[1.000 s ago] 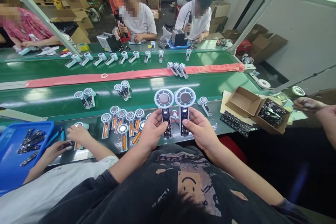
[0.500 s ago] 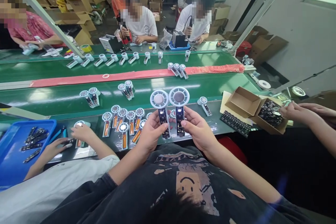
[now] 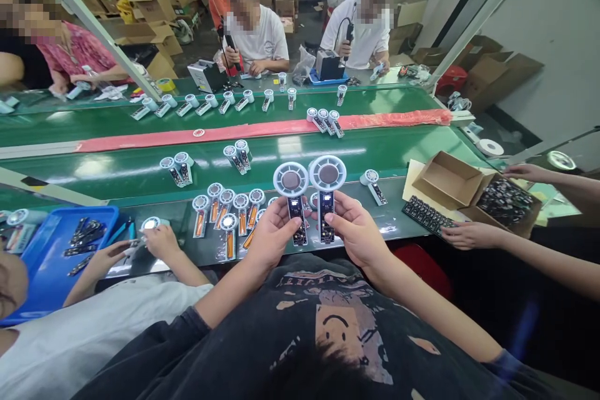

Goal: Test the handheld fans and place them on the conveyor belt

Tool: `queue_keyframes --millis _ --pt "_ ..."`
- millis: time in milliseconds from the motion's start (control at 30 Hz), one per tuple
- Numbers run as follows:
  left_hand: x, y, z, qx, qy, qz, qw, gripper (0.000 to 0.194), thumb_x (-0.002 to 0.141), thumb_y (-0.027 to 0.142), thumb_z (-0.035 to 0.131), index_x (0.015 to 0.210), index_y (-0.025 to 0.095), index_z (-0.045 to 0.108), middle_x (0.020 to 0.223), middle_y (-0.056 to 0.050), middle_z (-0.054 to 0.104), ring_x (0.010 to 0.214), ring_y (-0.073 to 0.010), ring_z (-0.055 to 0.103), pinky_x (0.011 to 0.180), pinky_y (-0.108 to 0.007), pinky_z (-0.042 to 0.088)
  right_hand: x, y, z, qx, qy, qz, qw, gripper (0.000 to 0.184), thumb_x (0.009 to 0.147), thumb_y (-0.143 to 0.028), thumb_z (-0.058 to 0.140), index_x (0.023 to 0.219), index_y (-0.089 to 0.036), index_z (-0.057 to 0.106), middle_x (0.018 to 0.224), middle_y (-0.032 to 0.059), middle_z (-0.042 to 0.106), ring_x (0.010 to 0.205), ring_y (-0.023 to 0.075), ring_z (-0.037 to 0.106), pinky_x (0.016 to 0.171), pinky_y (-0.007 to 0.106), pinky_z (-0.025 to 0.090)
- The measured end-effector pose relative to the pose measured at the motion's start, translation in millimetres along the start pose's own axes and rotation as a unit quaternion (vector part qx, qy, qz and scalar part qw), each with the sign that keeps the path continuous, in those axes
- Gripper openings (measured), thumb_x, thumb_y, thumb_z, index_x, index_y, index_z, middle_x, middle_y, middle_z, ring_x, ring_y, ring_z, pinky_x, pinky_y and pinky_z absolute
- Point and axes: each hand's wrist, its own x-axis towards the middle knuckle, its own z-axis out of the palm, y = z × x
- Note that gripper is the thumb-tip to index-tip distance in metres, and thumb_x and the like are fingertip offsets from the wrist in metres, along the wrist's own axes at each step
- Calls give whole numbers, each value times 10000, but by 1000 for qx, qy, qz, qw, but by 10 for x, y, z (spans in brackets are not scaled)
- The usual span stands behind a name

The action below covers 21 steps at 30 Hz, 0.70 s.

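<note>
My left hand (image 3: 274,234) is closed round the handle of a small handheld fan (image 3: 290,182), its thumb on the dark circuit board that shows in the handle. A matching handheld fan (image 3: 328,174) stands upright beside it, with my right hand (image 3: 357,228) wrapped round its handle. Both light-blue round heads face me, nearly touching, and a small white light shows on each board. Just left of my hands, several fan units (image 3: 229,225) with orange parts in their handles sit on the table. One more fan (image 3: 372,179) lies to the right.
Green conveyor belts (image 3: 107,169) run across, split by a red strip (image 3: 262,130), with fan units on them. At left a co-worker's hand (image 3: 162,240) is by a blue tray (image 3: 47,262). At right another's hand (image 3: 473,235) touches circuit boards (image 3: 424,214) near a cardboard box (image 3: 447,178).
The view has shifted slightly; my hands still hold both fans. The co-worker's hand at right has moved from the box down to the row of circuit boards.
</note>
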Motion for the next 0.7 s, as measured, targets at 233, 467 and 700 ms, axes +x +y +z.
queue_keyframes --millis 233,467,700 --pt "2 47 38 -4 -31 1 1000 635 665 372 893 1215 223 613 1338 -123 671 1229 -282 643 1112 -442 479 -49 -73 14 9 -35 -10 999 527 741 -463 819 1223 -306 677 1252 46 700 1073 266 691 887 436 599" --pt "14 22 43 -1 -36 -6 999 658 664 369 896 1231 216 600 1366 -138 646 1268 -300 614 1130 -461 462 -64 -85 -6 8 -19 -6 1000 552 739 -520 782 1237 -303 682 1194 41 723 1012 268 702 778 397 612" --pt "16 17 67 1 -40 -1 999 661 665 350 895 1238 209 597 1358 -144 651 1279 -301 606 1143 -467 452 -105 -104 5 6 -14 -8 1000 479 753 -478 782 1197 -321 693 1190 37 713 1146 291 659 873 437 600"
